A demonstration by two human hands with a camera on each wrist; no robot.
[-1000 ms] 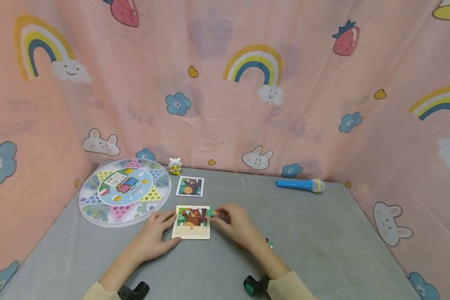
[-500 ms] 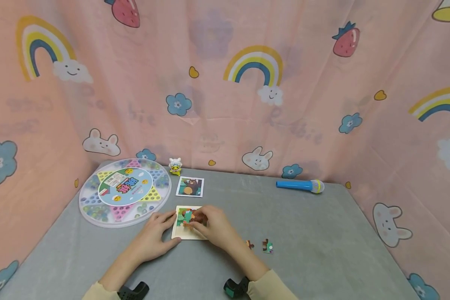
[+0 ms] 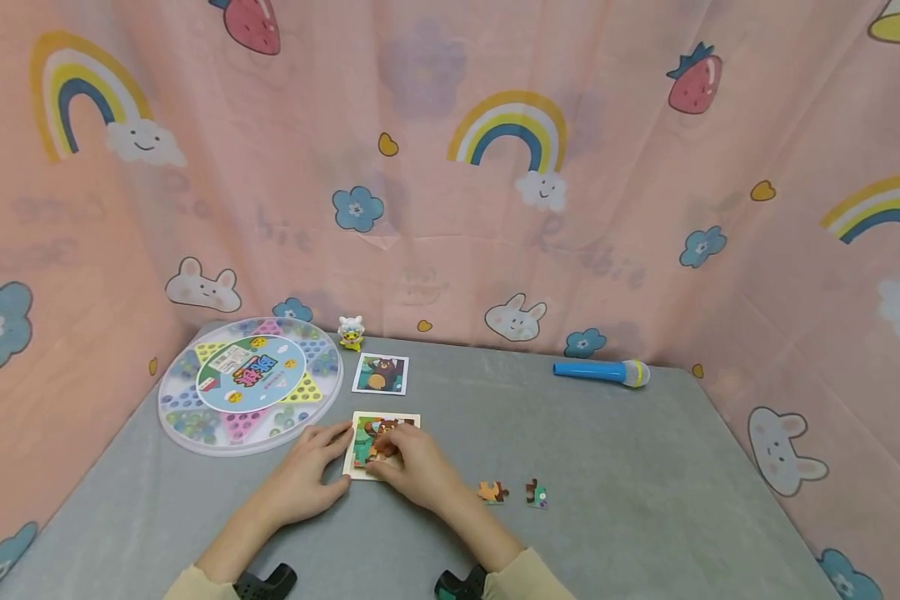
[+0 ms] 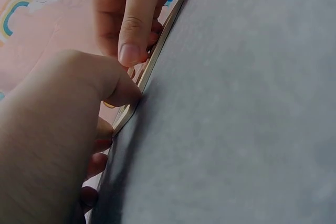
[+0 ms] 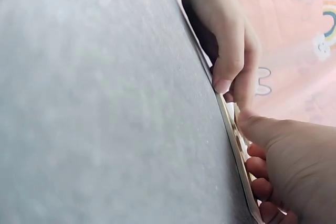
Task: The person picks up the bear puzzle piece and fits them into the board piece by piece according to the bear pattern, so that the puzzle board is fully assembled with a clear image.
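Observation:
A small cream-framed jigsaw tray (image 3: 351, 477) with a bear picture lies on the grey table. My left hand (image 3: 315, 468) holds its left side, index finger by the upper corner and thumb by the lower one; in the left wrist view the thumb bears on the tray's edge (image 4: 157, 56). Over the tray, my right hand (image 3: 412, 467) pinches a teal-and-green puzzle piece (image 3: 361, 457) at the lower left of the picture. Fingers hide most of that piece and the picture's right part. Two loose puzzle pieces, an orange-brown one (image 3: 492, 492) and a brown-green one (image 3: 536, 493), lie to the right.
Behind the tray lies a bear picture card (image 3: 380, 374). A round Chinese checkers board (image 3: 172, 408) is at the left, with a small figurine (image 3: 351, 333) beside it. Toward the back right lies a blue toy microphone (image 3: 600, 372). A pink printed curtain (image 3: 435, 267) hangs behind.
My right hand has carried the teal-green piece from the tray's right edge leftward, then down to the picture's lower left. The left hand stays at the tray.

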